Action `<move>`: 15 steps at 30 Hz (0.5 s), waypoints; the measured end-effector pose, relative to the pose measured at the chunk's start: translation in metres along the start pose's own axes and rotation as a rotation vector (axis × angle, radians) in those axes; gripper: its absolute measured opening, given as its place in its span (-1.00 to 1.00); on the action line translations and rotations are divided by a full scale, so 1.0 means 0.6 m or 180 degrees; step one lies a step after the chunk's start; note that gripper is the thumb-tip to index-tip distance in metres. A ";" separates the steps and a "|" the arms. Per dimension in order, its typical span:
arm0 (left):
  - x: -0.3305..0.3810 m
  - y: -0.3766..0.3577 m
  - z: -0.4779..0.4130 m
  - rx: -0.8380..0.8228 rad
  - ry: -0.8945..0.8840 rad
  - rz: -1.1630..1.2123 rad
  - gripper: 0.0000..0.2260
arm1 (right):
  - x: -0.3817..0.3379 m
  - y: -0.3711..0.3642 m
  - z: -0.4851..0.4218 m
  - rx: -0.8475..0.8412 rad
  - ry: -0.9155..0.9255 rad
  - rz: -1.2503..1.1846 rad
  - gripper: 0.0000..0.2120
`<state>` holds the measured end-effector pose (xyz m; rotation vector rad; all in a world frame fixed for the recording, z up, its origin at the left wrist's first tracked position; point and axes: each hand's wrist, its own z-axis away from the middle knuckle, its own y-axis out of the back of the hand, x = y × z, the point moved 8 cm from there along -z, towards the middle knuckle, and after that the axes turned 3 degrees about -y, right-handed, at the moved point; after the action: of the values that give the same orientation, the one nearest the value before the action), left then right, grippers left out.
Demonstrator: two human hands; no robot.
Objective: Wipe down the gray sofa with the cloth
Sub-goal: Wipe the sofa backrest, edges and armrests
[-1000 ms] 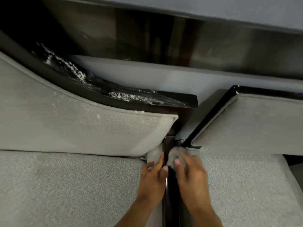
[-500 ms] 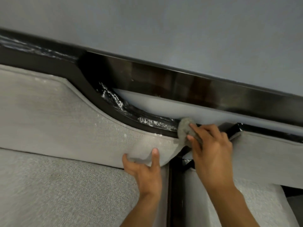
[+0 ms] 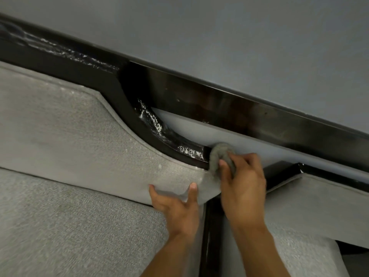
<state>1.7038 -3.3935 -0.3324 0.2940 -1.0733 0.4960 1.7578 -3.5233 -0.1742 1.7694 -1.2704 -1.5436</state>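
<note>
The fingers (image 3: 223, 164) of the right hand (image 3: 242, 182) were curled together and clamped on a small, wadded grey cloth (image 3: 217, 154), pressing it against the end of the glossy black curved frame (image 3: 127, 110) that ran along the top of the grey fabric sofa (image 3: 69, 226). The cloth sat exactly where that frame met the upper corner of the left-hand grey textured back cushion (image 3: 79, 136), touching both, with a pale grey-blue panel (image 3: 199, 128) just behind it. Beside the cloth, on the frame's curve, lay a trail of white crumbly specks (image 3: 151, 121), and more of them streaked the frame farther to the left. Lower down, two digits (image 3: 193, 189) of the left hand (image 3: 177, 208) were spread wide apart and laid against the face of the same back cushion near its lower corner; the other fingers were hidden at the cushion's edge, so whether the hand gripped the edge or only pressed on it could not be told. Both forearms rose from the bottom of the view, either side of a dark glossy gap (image 3: 210, 226) dividing the sofa's sections. A second grey back cushion (image 3: 319, 206) lay to the right, and a plain blue-grey wall (image 3: 219, 37) filled the top
</note>
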 end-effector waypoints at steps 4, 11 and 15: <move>0.017 0.012 0.001 0.0089 -0.0291 -0.0168 0.15 | -0.084 -0.046 0.001 -0.0240 0.0300 0.0081 -0.66; -0.006 0.014 -0.003 -0.0417 0.0361 -0.0283 0.03 | 0.058 0.034 -0.008 -0.0042 -0.0246 0.0317 -0.65; -0.005 0.014 -0.001 -0.0430 0.0292 -0.0439 0.00 | 0.016 0.006 -0.012 -0.0038 -0.0241 0.0192 -0.71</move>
<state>1.6989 -3.3867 -0.3352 0.2221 -0.9848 0.3091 1.7624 -3.5347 -0.1740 1.6643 -1.3352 -1.5943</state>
